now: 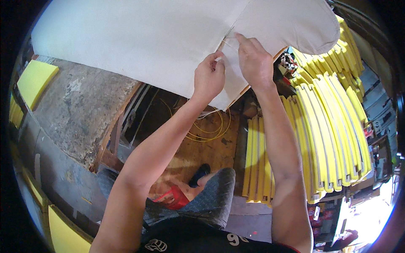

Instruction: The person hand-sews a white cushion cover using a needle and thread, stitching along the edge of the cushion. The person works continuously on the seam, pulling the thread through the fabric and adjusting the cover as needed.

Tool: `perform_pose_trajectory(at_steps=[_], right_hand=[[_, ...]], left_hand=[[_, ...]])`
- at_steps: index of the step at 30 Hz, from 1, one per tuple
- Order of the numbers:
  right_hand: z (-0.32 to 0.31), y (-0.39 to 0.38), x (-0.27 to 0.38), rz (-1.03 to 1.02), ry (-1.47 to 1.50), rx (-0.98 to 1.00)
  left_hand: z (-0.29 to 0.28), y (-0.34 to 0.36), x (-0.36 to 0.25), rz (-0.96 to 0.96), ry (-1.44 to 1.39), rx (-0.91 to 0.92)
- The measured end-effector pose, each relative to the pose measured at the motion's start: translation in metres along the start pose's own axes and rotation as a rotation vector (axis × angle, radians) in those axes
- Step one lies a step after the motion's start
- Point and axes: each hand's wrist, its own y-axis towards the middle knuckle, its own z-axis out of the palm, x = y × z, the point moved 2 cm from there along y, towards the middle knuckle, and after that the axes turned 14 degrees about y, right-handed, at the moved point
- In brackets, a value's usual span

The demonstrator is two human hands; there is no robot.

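A large panel covered in off-white fabric (139, 38) spreads across the top of the view, with a seam (230, 33) running over it. My left hand (209, 78) is closed in a pinch at the seam's near part; a small white bit shows at its fingertips, but what it holds is mostly hidden. Just right of the seam, my right hand (255, 61) is curled with its forefinger close to the fabric. A thin white thread (230, 44) stretches from the seam to the right hand's fingers. Bare wood edging shows along the panel's near right side.
Several yellow foam pads (325, 130) stand stacked at the right. A worn board tabletop (84, 101) lies to the left, with a yellow foam piece (40, 80) on it. Below the panel, a yellow hose (211, 137) coils over brown boarding near my foot.
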Motion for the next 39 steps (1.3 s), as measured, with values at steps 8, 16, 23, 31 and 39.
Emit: perform_pose_trajectory(at_steps=[8, 16, 23, 31, 39], right_hand=[[-0.001, 0.010, -0.004, 0.069, -0.084, 0.103], [0.006, 0.018, -0.003, 0.149, 0.032, 0.082], [0.009, 0.015, -0.002, 0.194, 0.057, 0.172], [0.003, -0.001, 0.006, 0.272, 0.228, 0.105], [-0.015, -0.012, 0.007, 0.363, 0.428, -0.135]], left_hand=[[0.008, 0.001, -0.028, -0.418, -0.636, 0.088], [0.003, 0.018, -0.031, -0.469, -0.704, 0.085], [0.015, 0.020, -0.024, -0.451, -0.648, -0.030], [0.012, 0.038, -0.014, -0.054, 0.311, -0.237], [-0.006, 0.043, -0.042, 0.205, 0.856, -0.085]])
